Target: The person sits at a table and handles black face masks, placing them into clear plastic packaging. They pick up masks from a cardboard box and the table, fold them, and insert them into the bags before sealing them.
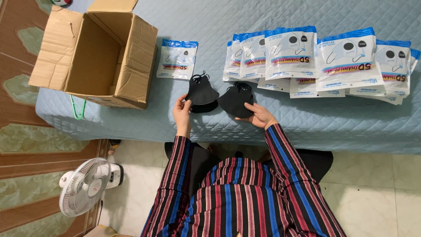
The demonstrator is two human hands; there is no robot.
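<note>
Quilted blue bedding (307, 123) covers the surface where the person works, seen from above with pale floor tiles below its edge. At the near edge the left hand (182, 112) holds a black face mask (202, 91) by its lower left rim, thumb and fingers pinching the fabric; a second dark mask lies partly under it. Just to the right, the right hand (259, 116) cradles another black mask (237, 101), its fingers curled under the lower edge and the thumb pressed on top. The two masks sit near each other, apart by a narrow gap. Behind them a single sealed packet (177, 59) lies alone, and further right a row of overlapping packets (320, 59) with blue tops runs to the edge of the bedding. An open cardboard box (98, 52) stands at the left corner. On the floor below it is a white fan (85, 186). Both sleeves are striped red, blue and black
</note>
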